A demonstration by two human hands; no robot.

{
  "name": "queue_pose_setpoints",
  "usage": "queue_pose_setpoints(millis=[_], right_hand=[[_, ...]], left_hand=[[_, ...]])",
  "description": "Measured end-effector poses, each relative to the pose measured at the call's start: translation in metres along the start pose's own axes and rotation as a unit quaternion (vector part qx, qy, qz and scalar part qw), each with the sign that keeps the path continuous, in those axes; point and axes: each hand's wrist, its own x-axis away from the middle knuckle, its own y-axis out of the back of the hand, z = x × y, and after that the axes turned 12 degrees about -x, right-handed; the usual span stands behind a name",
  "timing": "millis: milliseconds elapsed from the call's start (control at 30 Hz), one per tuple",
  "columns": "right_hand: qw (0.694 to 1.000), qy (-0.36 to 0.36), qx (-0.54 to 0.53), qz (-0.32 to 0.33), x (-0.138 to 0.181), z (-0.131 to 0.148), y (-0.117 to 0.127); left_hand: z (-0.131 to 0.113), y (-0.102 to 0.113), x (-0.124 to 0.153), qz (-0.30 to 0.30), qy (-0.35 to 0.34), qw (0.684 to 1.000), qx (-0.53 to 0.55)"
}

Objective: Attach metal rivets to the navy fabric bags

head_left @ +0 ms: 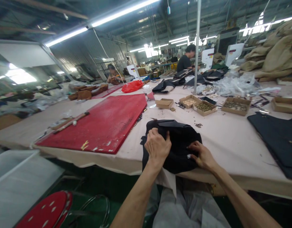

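A bundle of black fabric (pixel 177 139) lies at the near edge of the pale work table (pixel 221 139). My left hand (pixel 157 147) is closed, pinching a fold at the fabric's upper left. My right hand (pixel 201 155) rests on the fabric's right side with fingers curled, pinching at a small pale spot on the cloth; what it pinches is too small to name.
A large red board (pixel 103 123) lies left of the fabric. Cardboard trays of small metal parts (pixel 204 107) stand behind, more black fabric (pixel 276 139) lies at the right. A metal pole (pixel 196 47) rises mid-table. Other people work at the far end. A red stool (pixel 45 212) stands at lower left.
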Motion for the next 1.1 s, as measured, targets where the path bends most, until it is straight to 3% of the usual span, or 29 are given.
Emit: queue_pose_setpoints(millis=[67, 133, 233, 300, 333, 400, 500, 667, 867, 1100], right_hand=[[1.0, 0.018, 0.017, 0.018, 0.001, -0.001, 0.0], [0.998, 0.037, 0.023, 0.033, 0.001, -0.002, 0.0], [0.997, 0.055, 0.026, 0.047, 0.001, -0.003, 0.0], [0.997, 0.049, 0.022, 0.046, 0.0, -0.004, 0.0], [0.998, 0.041, 0.017, 0.038, 0.0, -0.005, 0.0], [1.0, 0.023, 0.001, 0.015, -0.001, -0.007, 0.001], [0.999, 0.008, -0.027, -0.015, -0.003, -0.011, 0.003], [0.998, 0.0, -0.01, -0.061, -0.004, -0.015, 0.006], [0.999, 0.015, -0.012, -0.046, -0.003, -0.013, 0.008], [0.999, 0.015, -0.011, -0.039, -0.004, -0.018, 0.004]], left_hand=[[-0.001, -0.005, -0.006, -0.062, -0.068, 0.994, 0.053], [-0.002, -0.012, -0.011, -0.052, -0.209, 0.972, 0.097], [-0.006, -0.029, -0.019, 0.082, -0.443, 0.884, 0.122], [-0.01, -0.045, -0.026, 0.185, -0.519, 0.827, 0.11], [-0.011, -0.055, -0.028, 0.232, -0.521, 0.815, 0.102], [-0.013, -0.073, -0.027, 0.31, -0.47, 0.82, 0.104], [-0.012, -0.096, -0.013, 0.369, -0.365, 0.836, 0.18], [-0.005, -0.118, 0.014, 0.389, -0.262, 0.847, 0.25], [-0.003, -0.12, 0.017, 0.424, -0.248, 0.839, 0.234], [0.0, -0.112, 0.019, 0.415, -0.24, 0.845, 0.236]])
